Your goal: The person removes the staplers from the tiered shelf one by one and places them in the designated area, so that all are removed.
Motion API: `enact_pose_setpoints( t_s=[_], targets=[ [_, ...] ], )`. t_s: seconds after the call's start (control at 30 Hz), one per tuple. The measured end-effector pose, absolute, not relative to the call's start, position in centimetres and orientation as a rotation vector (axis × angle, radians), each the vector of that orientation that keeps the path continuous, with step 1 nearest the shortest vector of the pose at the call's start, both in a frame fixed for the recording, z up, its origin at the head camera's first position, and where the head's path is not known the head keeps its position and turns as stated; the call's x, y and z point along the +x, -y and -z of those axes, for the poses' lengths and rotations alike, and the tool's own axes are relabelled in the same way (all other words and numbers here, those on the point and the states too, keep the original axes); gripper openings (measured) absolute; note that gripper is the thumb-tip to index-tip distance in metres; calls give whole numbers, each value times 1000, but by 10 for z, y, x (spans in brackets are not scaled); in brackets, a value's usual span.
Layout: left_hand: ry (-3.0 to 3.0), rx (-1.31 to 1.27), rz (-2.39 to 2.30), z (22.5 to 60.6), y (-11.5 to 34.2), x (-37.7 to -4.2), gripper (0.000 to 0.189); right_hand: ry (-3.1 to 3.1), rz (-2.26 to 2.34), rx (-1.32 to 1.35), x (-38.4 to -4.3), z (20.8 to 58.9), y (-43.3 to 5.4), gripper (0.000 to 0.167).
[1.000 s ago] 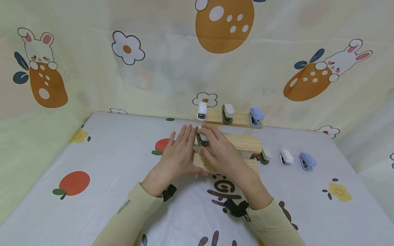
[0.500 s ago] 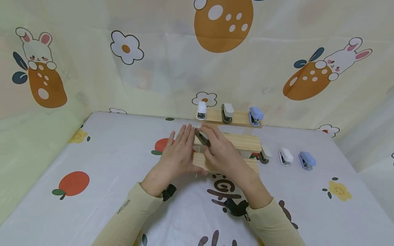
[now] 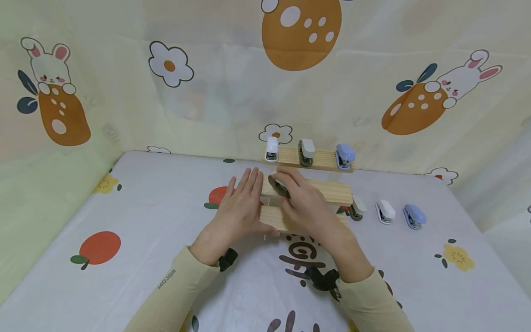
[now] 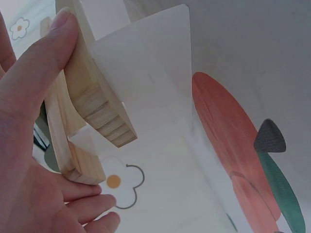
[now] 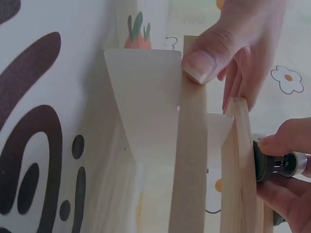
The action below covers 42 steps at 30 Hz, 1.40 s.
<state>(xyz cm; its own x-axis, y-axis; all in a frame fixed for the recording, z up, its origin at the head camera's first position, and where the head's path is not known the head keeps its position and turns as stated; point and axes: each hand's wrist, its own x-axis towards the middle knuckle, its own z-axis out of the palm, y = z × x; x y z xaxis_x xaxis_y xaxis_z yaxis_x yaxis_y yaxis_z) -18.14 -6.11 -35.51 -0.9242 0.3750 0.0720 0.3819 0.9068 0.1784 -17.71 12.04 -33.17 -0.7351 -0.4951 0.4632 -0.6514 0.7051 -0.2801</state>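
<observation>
3 pale wooden boards stood in steps from near to far, with a translucent white plastic support point(image 5: 148, 92) showing under the near end. The right hand point(image 3: 309, 207) had its thumb and fingers pinched round a small dark green stapler point(image 3: 280, 185), its top mostly hidden by the fingers. That stapler sat slantwise over the left part of the pale wooden middle board point(image 3: 329, 191) and seemed to touch it. The left hand point(image 3: 242, 210) clasped nothing: its fingers lay straight by the boards' left ends, its thumb resting on the pale wooden near board point(image 3: 274, 219), probably to steady them.

The step in hand looked like seating this stapler on the middle board. Along the pale wooden far board point(image 3: 325, 160) stood 3 staplers: glossy white point(image 3: 271, 150) at left, grey with a dark base point(image 3: 307, 153) in the middle, light blue point(image 3: 345, 157) at right. The next move likely called for squaring the held stapler to face near, then letting go without nudging it.

Right of the boards, 3 others remained on the white printed tablecloth point(image 3: 157, 207): a grey-topped dark stapler point(image 3: 356, 209), a compact white stapler point(image 3: 385, 212) and a rounded blue stapler point(image 3: 414, 216).
</observation>
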Motion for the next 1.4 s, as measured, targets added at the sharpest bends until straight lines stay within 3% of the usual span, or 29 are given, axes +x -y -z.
enact_pose_setpoints(
  t_s=[0.67, 1.4],
  targets=[
    [3022, -602, 274, 354, 61, -180, 143, 2563, -598, 924, -177, 332, -123, 48],
    [3010, -595, 332, 354, 59, -179, 145, 2585, -590, 834, -160, 322, -166, 46]
  ],
)
